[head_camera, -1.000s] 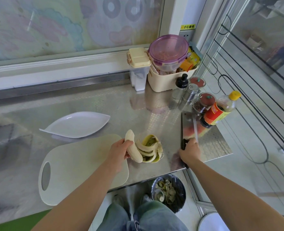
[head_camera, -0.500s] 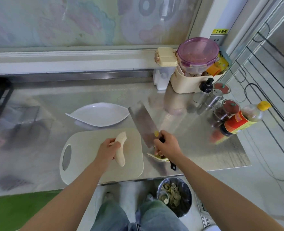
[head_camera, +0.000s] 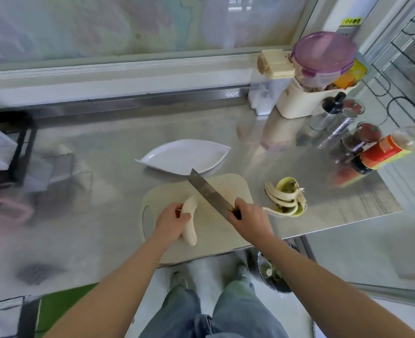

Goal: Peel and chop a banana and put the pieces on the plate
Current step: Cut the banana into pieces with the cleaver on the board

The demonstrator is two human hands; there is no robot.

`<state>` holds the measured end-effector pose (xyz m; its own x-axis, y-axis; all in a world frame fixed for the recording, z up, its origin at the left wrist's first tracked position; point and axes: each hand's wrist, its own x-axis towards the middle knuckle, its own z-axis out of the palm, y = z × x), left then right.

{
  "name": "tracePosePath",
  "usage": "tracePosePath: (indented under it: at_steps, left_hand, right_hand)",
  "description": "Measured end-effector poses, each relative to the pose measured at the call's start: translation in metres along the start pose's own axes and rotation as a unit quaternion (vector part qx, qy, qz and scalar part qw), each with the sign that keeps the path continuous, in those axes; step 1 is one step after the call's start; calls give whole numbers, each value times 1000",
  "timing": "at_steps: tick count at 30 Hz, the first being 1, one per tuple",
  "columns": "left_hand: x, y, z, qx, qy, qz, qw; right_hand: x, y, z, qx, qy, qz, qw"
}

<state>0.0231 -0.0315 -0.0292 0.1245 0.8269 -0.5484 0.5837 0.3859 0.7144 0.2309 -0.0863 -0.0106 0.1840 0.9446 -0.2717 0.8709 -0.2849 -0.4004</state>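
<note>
Stainless-steel counter [head_camera: 299,167] below a frosted window, seen from above. Curls the fingers of the left hand [head_camera: 171,222] round the middle of the peeled banana [head_camera: 191,234], thumb laid across it, pinning it down on the pale cutting board [head_camera: 216,232]. Leaves both ends of the fruit poking out of the grip, whole and uncut.

Wraps the fingers of the right hand [head_camera: 250,219] tightly round the dark handle of a cleaver [head_camera: 208,191], with the handle almost wholly hidden in the fist. Holds the broad blade slanted up and away to the left, past the banana's far end, tip reaching the board's far edge. Cannot tell whether the cutting edge touches the board.

Beyond that tip, just behind the board, a white leaf-shaped plate [head_camera: 184,156]. Right of the board, on bare steel, the splayed banana peel [head_camera: 286,200]. Farther right and back, a red-labelled bottle [head_camera: 384,152] with a yellow cap, some blurred shakers, and a cream caddy [head_camera: 308,101] topped by a purple-lidded tub [head_camera: 323,54]. At the far left, a black rack [head_camera: 18,147]. Below the counter edge, a round bin [head_camera: 272,276] beside legs in jeans.
</note>
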Motion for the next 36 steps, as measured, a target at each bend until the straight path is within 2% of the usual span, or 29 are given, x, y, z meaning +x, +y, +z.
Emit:
tracePosePath:
  at_steps: [6, 11, 15, 21, 30, 36]
  left_hand:
    - [3, -7, 2, 100, 30, 57, 993]
    - [6, -10, 2, 122, 52, 40, 990]
    - [10, -6, 2, 103, 44, 15, 994]
    - [11, 0, 7, 104, 71, 12, 992]
    - [17, 9, 6, 268, 67, 94, 956]
    - [15, 11, 9, 342, 69, 112, 931]
  right_hand:
    - [-6, -17, 10, -21, -27, 20, 999]
    - [-4, -22, 12, 25, -99, 26, 994]
    - [-1, -20, 11, 70, -123, 18, 990]
    - [5, -14, 6, 63, -83, -10, 995]
    - [18, -6, -5, 54, -84, -19, 995]
    - [18, 8, -2, 149, -106, 11, 983]
